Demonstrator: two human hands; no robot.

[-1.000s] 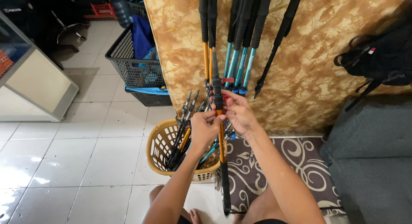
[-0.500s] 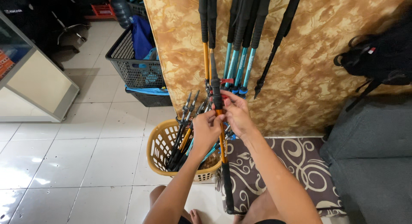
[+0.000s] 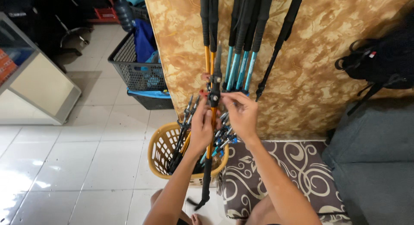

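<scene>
Orange trekking pole (image 3: 212,121) upright between hands, tip near floor. Left hand (image 3: 201,129) clenched on shaft below black clamp (image 3: 214,97); right hand (image 3: 242,115) pinching at clamp. Likely light, stiff, slick shaft; grip near clamp. Yellow basket (image 3: 160,149) just below left hand

Pole grips (image 3: 241,9) cut off by top edge. Basket (image 3: 161,149) pole ends hidden. Left hand (image 3: 202,129) palm faces away; lock (image 3: 213,97) detail too small.

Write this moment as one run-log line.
left hand: grips orange pole | right hand: fingers at its clamp | yellow basket: holds more poles
</scene>
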